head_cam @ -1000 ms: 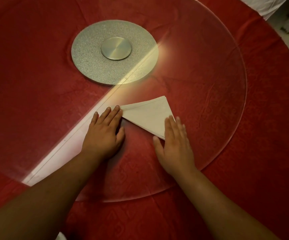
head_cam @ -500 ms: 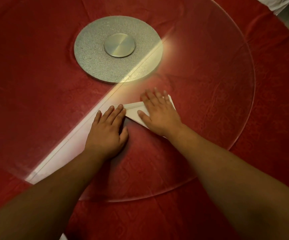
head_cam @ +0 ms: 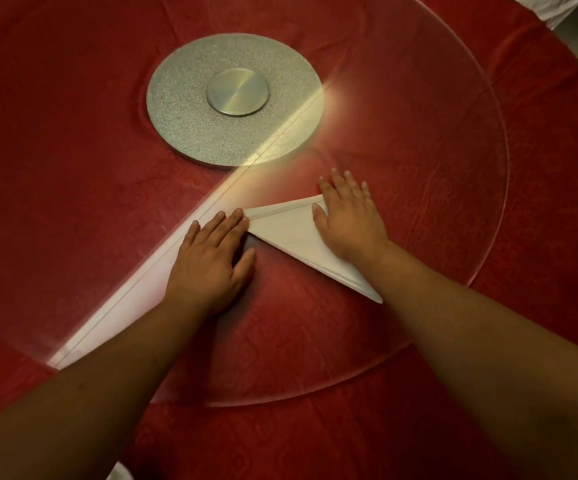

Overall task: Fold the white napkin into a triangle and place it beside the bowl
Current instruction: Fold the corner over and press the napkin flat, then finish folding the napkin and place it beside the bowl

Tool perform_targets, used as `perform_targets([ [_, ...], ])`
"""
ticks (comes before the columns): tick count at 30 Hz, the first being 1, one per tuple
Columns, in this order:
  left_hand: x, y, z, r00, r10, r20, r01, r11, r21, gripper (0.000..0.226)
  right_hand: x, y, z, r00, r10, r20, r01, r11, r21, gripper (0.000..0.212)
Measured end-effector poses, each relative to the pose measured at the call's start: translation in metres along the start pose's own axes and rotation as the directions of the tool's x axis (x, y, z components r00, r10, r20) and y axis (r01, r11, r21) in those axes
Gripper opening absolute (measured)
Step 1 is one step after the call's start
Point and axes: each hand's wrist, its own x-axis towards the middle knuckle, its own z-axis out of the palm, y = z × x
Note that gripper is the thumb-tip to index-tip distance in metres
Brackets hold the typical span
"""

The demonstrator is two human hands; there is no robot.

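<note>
The white napkin [head_cam: 289, 232] lies folded into a triangle on the glass turntable, its long edge running from upper left to lower right. My left hand [head_cam: 211, 261] rests flat with spread fingers, the fingertips touching the napkin's left corner. My right hand [head_cam: 348, 218] lies flat, palm down, over the napkin's far right corner, fingers reaching past its top edge. Part of the napkin is hidden under that hand and wrist. No bowl is in view.
The round glass turntable [head_cam: 471, 168] sits on a red tablecloth [head_cam: 540, 306], with a silver metal hub [head_cam: 235, 98] at its centre. A bright light streak crosses the glass diagonally. A white object [head_cam: 119, 472] peeks in at the bottom edge.
My right hand moved from the napkin's near right edge up across the cloth to its far corner, pressing over it. My left hand stayed at the left corner.
</note>
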Motion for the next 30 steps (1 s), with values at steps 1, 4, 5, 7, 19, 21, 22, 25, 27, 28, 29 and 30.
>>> perform_targets([
  [1, 0.001, -0.001, -0.001, 1.000, 0.001, 0.006, -0.001, 1.000, 0.001, 0.065, -0.002, -0.001, -0.003, 0.999, -0.021, -0.041, 0.021, 1.000, -0.009, 0.055],
  [4, 0.005, -0.006, -0.005, 1.000, 0.003, 0.010, -0.004, 0.999, 0.046, 0.068, -0.001, -0.001, -0.016, 0.985, -0.103, -0.141, 0.097, 0.994, -0.046, 0.039],
  [5, 0.009, -0.008, -0.007, 1.000, 0.003, 0.010, -0.004, 0.998, 0.068, 0.069, 0.001, -0.001, -0.022, 0.987, -0.107, -0.119, 0.105, 0.994, -0.024, 0.037],
  [7, 0.019, -0.013, -0.013, 1.000, -0.002, 0.021, 0.000, 0.996, 0.095, 0.073, 0.009, -0.002, -0.034, 0.997, -0.069, 0.024, 0.067, 0.996, 0.066, 0.035],
  [19, 0.066, -0.004, -0.032, 0.988, -0.114, 0.106, 0.104, 0.990, 0.091, 0.080, -0.004, -0.021, -0.056, 0.782, 0.191, 0.593, -0.329, 0.935, 0.132, 0.025],
  [21, 0.054, -0.006, -0.031, 0.998, -0.046, 0.033, 0.045, 0.998, 0.038, 0.074, -0.024, -0.023, -0.053, 0.919, 0.157, 0.362, -0.179, 0.983, 0.029, 0.029],
  [22, 0.047, -0.008, -0.029, 1.000, 0.006, 0.013, -0.006, 1.000, 0.023, 0.069, -0.035, -0.026, -0.050, 0.980, 0.067, 0.185, -0.065, 0.998, -0.016, 0.031],
  [25, 0.035, -0.012, -0.023, 0.993, 0.118, 0.025, -0.118, 0.993, -0.009, 0.058, -0.069, -0.046, -0.042, 0.914, -0.404, -0.034, 0.402, 0.914, -0.050, 0.034],
  [27, 0.030, -0.012, -0.017, 0.994, 0.105, 0.037, -0.104, 0.994, -0.042, 0.056, -0.084, -0.060, -0.032, 0.774, -0.626, 0.093, 0.630, 0.777, -0.009, 0.035],
  [28, 0.028, -0.012, -0.014, 0.995, 0.093, 0.034, -0.091, 0.994, -0.052, 0.055, -0.089, -0.067, -0.027, 0.714, -0.681, 0.162, 0.690, 0.724, 0.000, 0.038],
  [29, 0.027, -0.013, -0.011, 0.996, 0.085, 0.026, -0.083, 0.995, -0.055, 0.054, -0.093, -0.074, -0.021, 0.673, -0.711, 0.203, 0.725, 0.688, 0.004, 0.040],
  [30, 0.025, -0.014, -0.009, 0.997, 0.081, 0.019, -0.080, 0.995, -0.055, 0.054, -0.095, -0.079, -0.016, 0.652, -0.728, 0.213, 0.744, 0.668, 0.005, 0.042],
])
